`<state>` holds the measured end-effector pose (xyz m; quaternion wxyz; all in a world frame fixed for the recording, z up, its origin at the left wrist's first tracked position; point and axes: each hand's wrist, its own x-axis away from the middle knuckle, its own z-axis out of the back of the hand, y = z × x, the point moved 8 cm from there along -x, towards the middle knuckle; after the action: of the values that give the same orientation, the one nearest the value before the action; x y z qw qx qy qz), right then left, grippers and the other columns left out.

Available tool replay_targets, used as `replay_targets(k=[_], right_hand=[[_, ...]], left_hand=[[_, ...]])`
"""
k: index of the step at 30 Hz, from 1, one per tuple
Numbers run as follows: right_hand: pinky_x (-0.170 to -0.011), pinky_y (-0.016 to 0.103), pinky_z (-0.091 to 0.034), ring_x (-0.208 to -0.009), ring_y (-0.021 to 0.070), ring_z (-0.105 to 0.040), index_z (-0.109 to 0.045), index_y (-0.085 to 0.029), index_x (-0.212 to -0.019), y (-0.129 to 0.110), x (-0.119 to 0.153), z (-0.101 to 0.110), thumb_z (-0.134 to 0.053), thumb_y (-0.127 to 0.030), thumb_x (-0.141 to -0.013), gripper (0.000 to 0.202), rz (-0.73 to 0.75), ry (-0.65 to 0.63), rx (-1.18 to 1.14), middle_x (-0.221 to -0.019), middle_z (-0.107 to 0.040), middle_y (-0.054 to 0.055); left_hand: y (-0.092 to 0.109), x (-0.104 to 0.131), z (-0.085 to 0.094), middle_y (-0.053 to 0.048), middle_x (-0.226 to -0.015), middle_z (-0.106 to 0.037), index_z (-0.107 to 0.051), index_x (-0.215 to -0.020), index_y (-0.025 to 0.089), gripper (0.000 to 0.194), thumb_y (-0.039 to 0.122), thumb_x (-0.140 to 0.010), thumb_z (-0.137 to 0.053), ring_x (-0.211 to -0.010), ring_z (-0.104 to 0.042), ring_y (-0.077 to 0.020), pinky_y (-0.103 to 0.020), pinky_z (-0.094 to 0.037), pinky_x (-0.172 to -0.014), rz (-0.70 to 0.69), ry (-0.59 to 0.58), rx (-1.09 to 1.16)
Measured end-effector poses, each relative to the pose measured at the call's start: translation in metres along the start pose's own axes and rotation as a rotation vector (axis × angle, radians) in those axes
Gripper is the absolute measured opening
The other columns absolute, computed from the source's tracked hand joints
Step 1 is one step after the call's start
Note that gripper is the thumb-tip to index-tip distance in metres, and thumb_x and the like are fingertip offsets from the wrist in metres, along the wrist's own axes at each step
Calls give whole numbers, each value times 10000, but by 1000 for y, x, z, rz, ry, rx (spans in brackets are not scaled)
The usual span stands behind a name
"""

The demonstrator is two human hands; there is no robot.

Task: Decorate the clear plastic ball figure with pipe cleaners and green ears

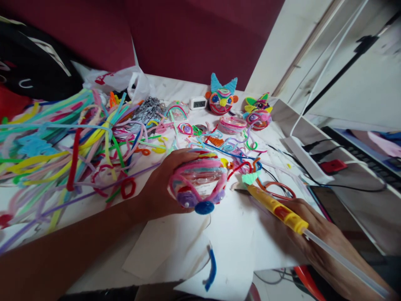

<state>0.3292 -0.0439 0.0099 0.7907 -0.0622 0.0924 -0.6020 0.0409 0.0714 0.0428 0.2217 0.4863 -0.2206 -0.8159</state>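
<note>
My left hand is wrapped round a clear rounded craft piece trimmed with pink fuzzy strips, two purple rounds and a blue disc at its near end. At the right, my right hand holds a yellow glue gun with a clear glue stick coming out of its back. The gun's front end points left, close to a mint-green piece. A short blue fuzzy strip lies on white paper below the craft piece.
Loose colored pipe cleaners cover the left side. Behind stand a small white clock and a finished-looking blue-eared figure. To the right are a power strip, cables and a dark flat device.
</note>
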Motion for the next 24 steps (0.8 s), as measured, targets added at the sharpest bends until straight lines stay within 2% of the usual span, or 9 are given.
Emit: replay_targets(k=[8, 12, 15, 18, 24], right_hand=[[-832, 428, -591, -1050, 298, -660, -530, -208, -1140, -1, 1, 7, -411, -394, -967, 280, -29, 75, 35, -1188, -619, 158], [-784, 398, -606, -1011, 293, -678, -502, -210, -1173, -2, 3, 7, -405, -400, -963, 299, -14, 70, 62, -1165, -636, 161], [-818, 428, -605, -1062, 326, -669, -483, -204, -1219, -1, 5, 7, -435, -452, -938, 378, -4, 90, 97, -1198, -635, 168], [-813, 408, -610, -1044, 311, -686, -464, -210, -1247, -2, 5, 7, -440, -431, -937, 382, 29, 116, 89, -1181, -646, 153], [-736, 400, -616, -970, 303, -702, -491, -214, -1210, -2, 6, 11, -420, -466, -947, 371, 3, 133, 58, -1165, -645, 154]], left_hand=[[-8, 1, -9, -59, -1338, -574, -410, -1355, 387, 981, 378, -497, -884, -1230, -541, -385, -601, -442, -1066, 48, -109, -22], [-14, 5, -13, -57, -1349, -559, -382, -1372, 397, 1002, 320, -495, -862, -1241, -530, -387, -591, -459, -1048, 39, -97, -3], [-17, 7, -18, -78, -1337, -567, -397, -1358, 357, 948, 252, -524, -836, -1226, -553, -359, -556, -469, -1049, 68, -124, 3], [-15, 6, -20, -87, -1328, -581, -429, -1326, 308, 896, 188, -526, -815, -1219, -565, -335, -521, -479, -1043, 111, -154, -1], [-11, 3, -23, -116, -1294, -599, -473, -1278, 275, 808, 225, -547, -815, -1203, -575, -340, -522, -492, -1018, 118, -199, -33]])
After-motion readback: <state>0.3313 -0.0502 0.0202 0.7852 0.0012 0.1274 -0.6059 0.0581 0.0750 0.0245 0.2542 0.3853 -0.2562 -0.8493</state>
